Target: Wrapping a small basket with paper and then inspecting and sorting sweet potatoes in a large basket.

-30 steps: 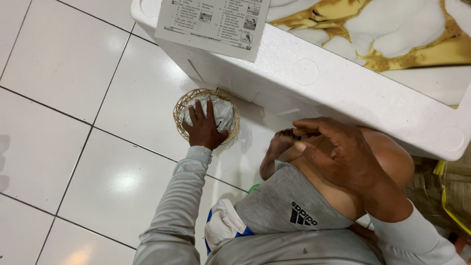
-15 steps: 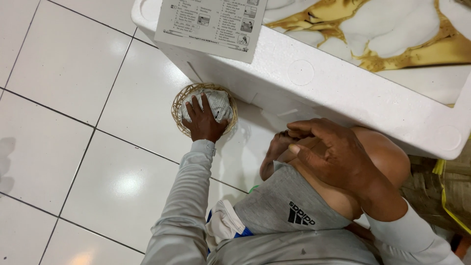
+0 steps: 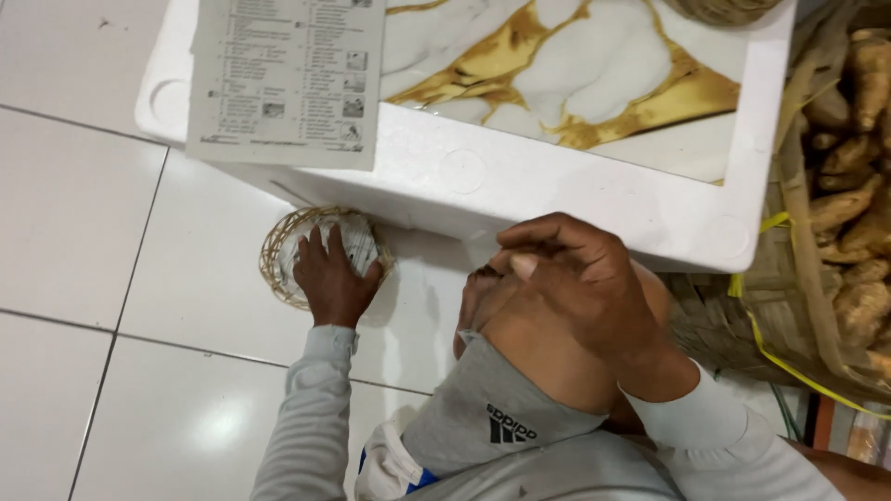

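Left arm stretched forward and down to the white tiled floor (image 3: 102,241), grey sleeve (image 3: 306,417) to the wrist. Left hand (image 3: 332,278) palm-down, fingers spread and curled over a crumpled wad of printed paper (image 3: 357,243) sitting inside a small round woven basket (image 3: 278,255); closed onto the wad from above, thumb on its right side. Basket flat on the floor, touching or just beside the lower edge of a white foam box (image 3: 464,176).

Right arm bent across a raised bare knee (image 3: 548,362), grey sleeve at the wrist. Right hand (image 3: 580,283) resting on top of the knee, fingers loosely curled together, thumb laid along them; cannot tell whether anything small pinched between them. Grey shorts (image 3: 483,417) bunched just under that hand.

Printed paper sheet (image 3: 288,74) draped over the box's near-left rim. Marble-pattern white and gold slab (image 3: 557,83) inside the box. Woven tray of ginger roots (image 3: 854,204) just right of the box.
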